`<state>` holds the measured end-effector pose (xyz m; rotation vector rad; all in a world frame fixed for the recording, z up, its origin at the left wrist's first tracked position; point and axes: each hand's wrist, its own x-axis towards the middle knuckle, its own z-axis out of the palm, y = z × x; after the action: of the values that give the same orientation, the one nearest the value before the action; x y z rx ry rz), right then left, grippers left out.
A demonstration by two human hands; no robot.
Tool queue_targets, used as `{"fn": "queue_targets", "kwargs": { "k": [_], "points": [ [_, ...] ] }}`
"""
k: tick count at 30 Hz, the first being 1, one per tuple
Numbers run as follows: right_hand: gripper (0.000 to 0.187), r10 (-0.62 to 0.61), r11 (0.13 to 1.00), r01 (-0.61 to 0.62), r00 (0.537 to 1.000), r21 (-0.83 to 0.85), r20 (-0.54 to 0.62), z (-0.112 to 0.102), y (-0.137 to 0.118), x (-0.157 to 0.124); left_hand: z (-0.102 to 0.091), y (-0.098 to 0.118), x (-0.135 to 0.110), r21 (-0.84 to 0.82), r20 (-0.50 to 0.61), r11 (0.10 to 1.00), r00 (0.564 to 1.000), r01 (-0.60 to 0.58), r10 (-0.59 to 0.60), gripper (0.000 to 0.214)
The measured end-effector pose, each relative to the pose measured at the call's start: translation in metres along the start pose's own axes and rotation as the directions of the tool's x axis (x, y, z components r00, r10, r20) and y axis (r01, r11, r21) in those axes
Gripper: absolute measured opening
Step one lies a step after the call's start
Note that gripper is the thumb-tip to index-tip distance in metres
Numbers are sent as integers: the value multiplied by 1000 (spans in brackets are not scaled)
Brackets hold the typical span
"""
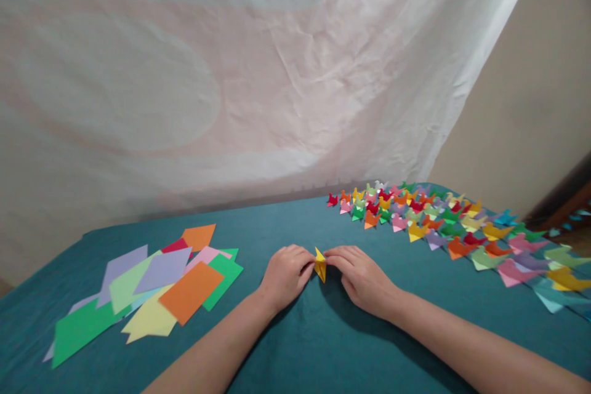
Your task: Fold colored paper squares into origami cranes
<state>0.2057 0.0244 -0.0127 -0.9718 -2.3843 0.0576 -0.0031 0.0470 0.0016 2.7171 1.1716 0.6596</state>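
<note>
A small folded piece of yellow paper (320, 266) with pointed ends stands between my two hands, near the middle of the cloth. My left hand (288, 274) pinches its left side between thumb and fingers. From the other side, my right hand (362, 276) closes its fingertips on the paper's right edge. Parts of the folds are hidden behind the fingertips.
Loose coloured paper sheets (189, 292) lie overlapped on the left. Rows of small folded paper birds (418, 232) in many colours stand on the right. The teal cloth (277, 221) covers the table, and a pale printed sheet (258, 86) hangs behind.
</note>
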Motion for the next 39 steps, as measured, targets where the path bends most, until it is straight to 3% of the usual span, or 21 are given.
{"fn": "queue_targets", "kwargs": {
  "k": [18, 23, 29, 33, 39],
  "points": [
    [51, 69, 996, -73, 995, 53, 78, 6, 2, 0, 9, -4, 1, -128, -57, 983, 988, 135, -143, 14],
    [52, 81, 995, -86, 990, 43, 117, 5, 1, 1, 11, -3, 0, -146, -66, 972, 979, 182, -193, 23],
    [54, 80, 996, -83, 988, 17, 135, 5, 1, 2, 3, 1, -2, 21, -71, 999, 997, 40, -38, 13],
    [54, 82, 996, -84, 987, 11, 136, 6, 1, 1, 0, 10, -6, 124, -24, 992, 999, -38, 41, 16],
    [53, 80, 997, -80, 988, -5, 133, 8, 2, 0, 4, 19, -8, 212, 22, 975, 998, -63, 60, 23]
  ]
}}
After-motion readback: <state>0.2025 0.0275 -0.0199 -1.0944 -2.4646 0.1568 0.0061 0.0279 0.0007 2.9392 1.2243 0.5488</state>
